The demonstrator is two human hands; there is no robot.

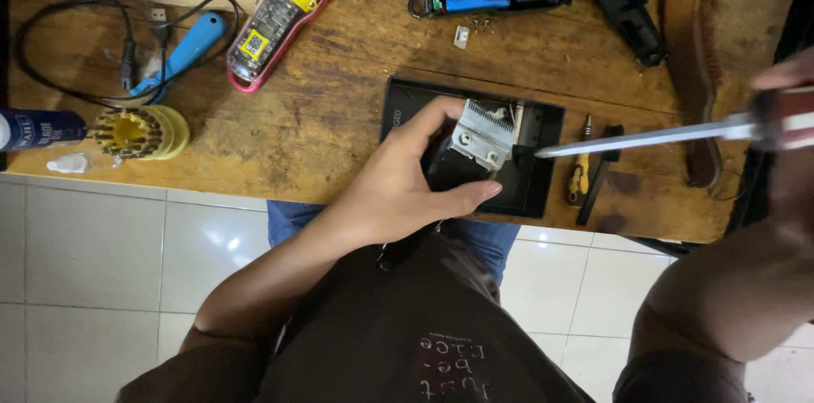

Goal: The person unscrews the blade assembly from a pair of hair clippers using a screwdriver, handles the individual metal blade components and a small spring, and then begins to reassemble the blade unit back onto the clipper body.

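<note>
Fingers of your left hand (398, 187) are clamping the black hair clipper with silver blade (475, 149); your right hand (784, 111) is gripping a long steel screwdriver (644, 138), nearing the blade; seat the tip carefully next.

right hand (793, 106): blurred, cut by right edge | clipper body (449, 170): mostly hidden under left hand (398, 187)

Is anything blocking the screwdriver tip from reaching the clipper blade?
Nothing visible does. The screwdriver in the right hand points straight at the blade, which the left hand holds from the other side, over the black tray.
</note>
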